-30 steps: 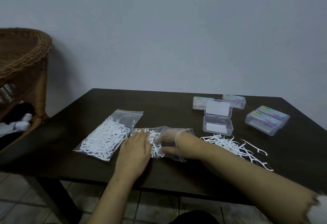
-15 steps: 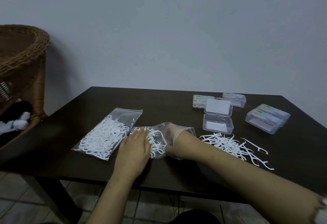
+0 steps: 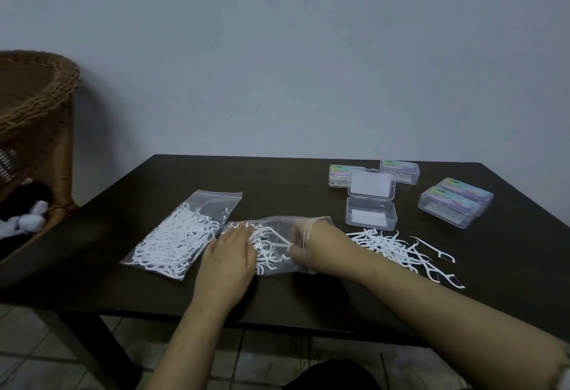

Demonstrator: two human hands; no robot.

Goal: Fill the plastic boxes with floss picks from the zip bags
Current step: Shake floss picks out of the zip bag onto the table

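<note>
Left hand [image 3: 228,261] presses the open zip bag [image 3: 277,246] flat to the tabletop [image 3: 277,180], steadying it while the right hand [image 3: 300,243], inside, pinches floss picks [image 3: 266,243].

Right hand [image 3: 300,243] sunk inside the clear, half-empty zip bag [image 3: 277,246], fingers [image 3: 293,246] dimmed by the plastic, grip on the white floss picks unclear. Brown wicker chair [image 3: 34,106] at far left cropped by the frame edge; black-and-white bundle [image 3: 26,214] on it unidentifiable. Colourful labels on the four closed clear plastic boxes [image 3: 453,201] too small to read. Dark wooden bench [image 3: 308,186] cropped at right.
</note>
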